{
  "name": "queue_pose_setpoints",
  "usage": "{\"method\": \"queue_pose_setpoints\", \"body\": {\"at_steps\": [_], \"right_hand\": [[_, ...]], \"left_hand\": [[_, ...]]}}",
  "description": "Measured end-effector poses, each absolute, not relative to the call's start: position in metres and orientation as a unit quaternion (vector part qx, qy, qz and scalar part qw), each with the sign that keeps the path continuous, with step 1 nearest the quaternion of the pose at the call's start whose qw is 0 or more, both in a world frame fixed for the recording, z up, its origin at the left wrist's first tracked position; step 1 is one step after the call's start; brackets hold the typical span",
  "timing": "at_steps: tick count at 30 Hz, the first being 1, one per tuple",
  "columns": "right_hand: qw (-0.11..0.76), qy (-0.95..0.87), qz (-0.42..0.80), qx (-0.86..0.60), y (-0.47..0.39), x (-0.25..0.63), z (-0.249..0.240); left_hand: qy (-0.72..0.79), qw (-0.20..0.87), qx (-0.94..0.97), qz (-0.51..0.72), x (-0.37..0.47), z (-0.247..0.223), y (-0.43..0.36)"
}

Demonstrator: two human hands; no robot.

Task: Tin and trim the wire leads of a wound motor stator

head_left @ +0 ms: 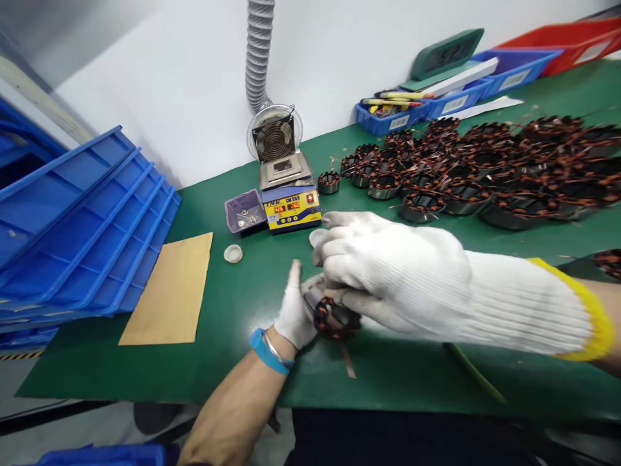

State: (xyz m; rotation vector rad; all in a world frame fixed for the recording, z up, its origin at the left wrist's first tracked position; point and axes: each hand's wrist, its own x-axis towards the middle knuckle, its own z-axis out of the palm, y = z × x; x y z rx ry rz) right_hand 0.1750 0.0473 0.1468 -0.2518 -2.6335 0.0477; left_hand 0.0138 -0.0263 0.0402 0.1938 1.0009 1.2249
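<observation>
Near the front edge of the green table, my left hand [299,312] in a white glove holds a copper-wound stator [336,318] from its left side, thumb pointing up. A flat copper-coloured strip [348,361] hangs below that stator. My right hand [383,262], in a thicker white glove with a yellow cuff, reaches over the top of the stator with curled fingers. Its fingertips are partly hidden, and whatever they pinch is too small to make out. Just beyond the right fingers lies a small white round dish [317,237].
A yellow-and-blue heating unit [294,210] stands behind the hands, beside a purple tray [246,212] and another white dish [233,254]. Many stators [466,194] crowd the right. Blue bins [87,233] and cardboard [169,291] are left. A green cord [475,374] lies front right.
</observation>
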Motion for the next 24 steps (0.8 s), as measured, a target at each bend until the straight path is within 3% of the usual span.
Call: {"method": "queue_pose_setpoints", "body": {"at_steps": [4,8,10,15,18,20,24], "right_hand": [[0.231,-0.968,0.011,-0.095,0.050,0.178,0.146],[0.202,-0.971,0.024,-0.123,0.048,0.179,0.167],[0.206,-0.970,0.031,-0.129,0.046,0.176,0.172],[0.231,-0.964,0.070,-0.109,0.047,0.171,0.160],[0.242,-0.951,0.118,-0.153,0.050,0.181,0.158],[0.277,-0.910,0.199,-0.236,0.051,0.194,0.159],[0.459,-0.686,0.341,-0.451,0.056,0.220,0.145]], "left_hand": [[0.410,0.775,0.102,0.471,0.017,0.045,-0.036],[0.344,0.658,0.054,0.668,0.008,0.051,-0.030],[0.341,0.641,0.044,0.687,0.005,0.048,-0.026],[0.345,0.799,0.177,0.459,0.008,0.038,-0.031],[0.318,0.808,0.253,0.428,0.011,0.041,-0.038],[0.338,0.762,0.268,0.484,0.014,0.046,-0.042],[0.435,0.622,0.228,0.610,0.023,0.052,-0.047]]}}
